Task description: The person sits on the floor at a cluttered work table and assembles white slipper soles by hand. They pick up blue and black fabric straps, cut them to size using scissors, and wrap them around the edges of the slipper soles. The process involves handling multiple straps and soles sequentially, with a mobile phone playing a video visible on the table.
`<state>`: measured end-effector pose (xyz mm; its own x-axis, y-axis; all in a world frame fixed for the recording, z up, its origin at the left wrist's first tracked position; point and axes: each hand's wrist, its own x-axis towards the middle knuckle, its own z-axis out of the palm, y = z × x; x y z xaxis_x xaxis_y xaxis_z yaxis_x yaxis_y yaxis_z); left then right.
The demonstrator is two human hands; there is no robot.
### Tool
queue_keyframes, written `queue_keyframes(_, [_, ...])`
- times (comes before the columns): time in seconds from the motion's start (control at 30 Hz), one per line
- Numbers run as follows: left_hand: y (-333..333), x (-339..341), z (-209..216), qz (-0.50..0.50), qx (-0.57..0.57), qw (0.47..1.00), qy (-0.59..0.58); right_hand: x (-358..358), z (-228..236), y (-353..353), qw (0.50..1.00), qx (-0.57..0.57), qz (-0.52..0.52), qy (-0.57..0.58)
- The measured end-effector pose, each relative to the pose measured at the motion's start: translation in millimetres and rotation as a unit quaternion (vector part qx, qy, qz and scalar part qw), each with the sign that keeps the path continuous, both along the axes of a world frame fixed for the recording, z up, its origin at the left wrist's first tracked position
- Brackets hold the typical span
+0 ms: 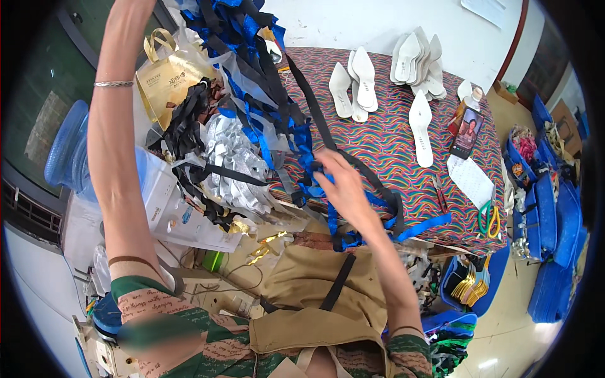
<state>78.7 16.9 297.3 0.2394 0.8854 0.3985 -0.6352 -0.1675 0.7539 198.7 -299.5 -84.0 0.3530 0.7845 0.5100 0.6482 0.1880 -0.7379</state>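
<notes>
A long bundle of shiny blue and black fabric strips [252, 82] hangs from the top edge and trails across the near side of the table. My right hand [343, 186] is closed on the bundle's lower part, with strips spilling below it over the table edge. My left arm is raised along the left side, and its hand lies beyond the top edge. Silver strips [230, 164] and black strips [189, 116] are heaped left of the bundle, beside a gold bag [170, 79] with a handle.
On the patterned tablecloth [384, 151] lie white pointed insoles [419, 129], tweezers [439, 192], scissors [489, 219] and a paper sheet [471, 179]. A phone [467, 132] leans against a bottle. Blue bins [542, 214] stand right; a large water bottle [66, 148] stands left.
</notes>
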Motion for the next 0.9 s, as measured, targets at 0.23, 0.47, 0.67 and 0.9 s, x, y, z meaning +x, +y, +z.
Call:
queue_keyframes(0.23, [22.5, -38.8, 20.6, 0.036, 0.033, 0.999, 0.012, -6.8, -2.6, 63.4, 0.976, 0.024, -0.005, 0.216])
queue_keyframes(0.47, [59.7, -91.7, 32.8, 0.098, 0.062, 0.993, 0.038, -2.3, -16.5, -30.4, 0.988, 0.102, -0.072, 0.094])
queue_keyframes(0.67, [79.8, -110.9, 40.9, 0.118, 0.075, 0.989, 0.047, 11.8, -92.6, -122.5, 0.959, -0.015, -0.175, 0.223])
queue_keyframes(0.9, [58.6, -126.1, 46.1, 0.157, 0.109, 0.98, 0.059, 1.8, -130.4, -197.6, 0.977, -0.139, -0.161, -0.015])
